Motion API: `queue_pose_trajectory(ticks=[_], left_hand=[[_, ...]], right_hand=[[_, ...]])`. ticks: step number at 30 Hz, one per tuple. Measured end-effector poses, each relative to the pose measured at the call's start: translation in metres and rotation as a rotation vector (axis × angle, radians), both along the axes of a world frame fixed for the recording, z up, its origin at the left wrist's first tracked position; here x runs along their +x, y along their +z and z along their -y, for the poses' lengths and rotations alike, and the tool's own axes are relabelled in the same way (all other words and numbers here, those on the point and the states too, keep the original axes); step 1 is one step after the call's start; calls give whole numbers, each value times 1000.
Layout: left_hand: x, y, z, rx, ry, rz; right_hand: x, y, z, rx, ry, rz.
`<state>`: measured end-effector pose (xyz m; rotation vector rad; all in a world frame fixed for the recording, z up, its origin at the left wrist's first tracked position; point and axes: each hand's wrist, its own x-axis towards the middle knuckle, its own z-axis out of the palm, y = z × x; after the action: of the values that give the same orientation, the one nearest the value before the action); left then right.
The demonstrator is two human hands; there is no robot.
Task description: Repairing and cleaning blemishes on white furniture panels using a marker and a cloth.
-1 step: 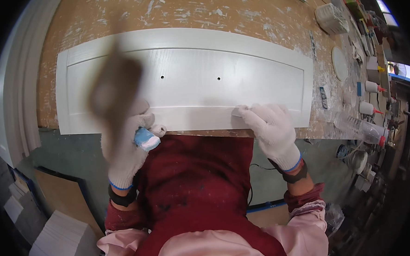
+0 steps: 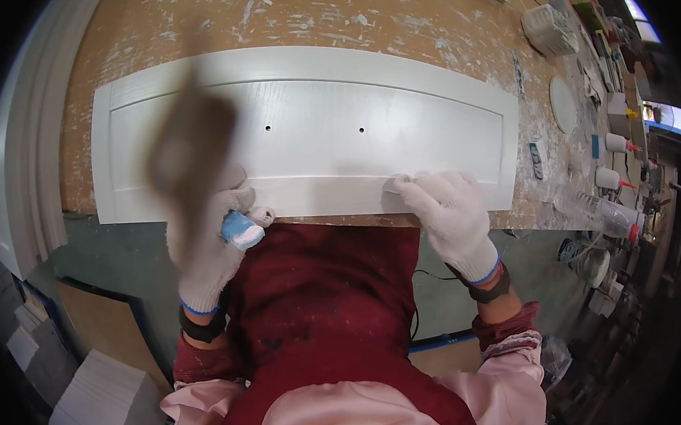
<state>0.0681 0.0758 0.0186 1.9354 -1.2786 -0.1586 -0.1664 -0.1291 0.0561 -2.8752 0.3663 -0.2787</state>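
Observation:
A white framed panel with two small dark holes lies along the near edge of the worktable. My gloved left hand is curled at its near left edge, holding a blue piece smeared with pinkish-white paste. Part of that hand is hidden by a brown blurred shape close to the camera. At the panel's near right rail, my gloved right hand has its fingers bent and pressed together. A small flat grey piece shows at its fingertips; its kind is unclear.
The brown worktable is spotted with white paint. On its right stand a white tub, a round lid, red-tipped glue bottles and a clear plastic bottle. White boards lean at left; a stack stands below.

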Motion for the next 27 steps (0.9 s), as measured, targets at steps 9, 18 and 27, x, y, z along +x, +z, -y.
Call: queue_pose_trajectory(ticks=[9,18,27], left_hand=[[3,-6,2,-39,11,-13],[4,-11,1,-63,10,-10],[3,-10,-4,-44,18,7]], right_hand=[[2,4,5,34,81,-49],[4,6,5,17,140,-100],[9,11,0,41,167,-116]])
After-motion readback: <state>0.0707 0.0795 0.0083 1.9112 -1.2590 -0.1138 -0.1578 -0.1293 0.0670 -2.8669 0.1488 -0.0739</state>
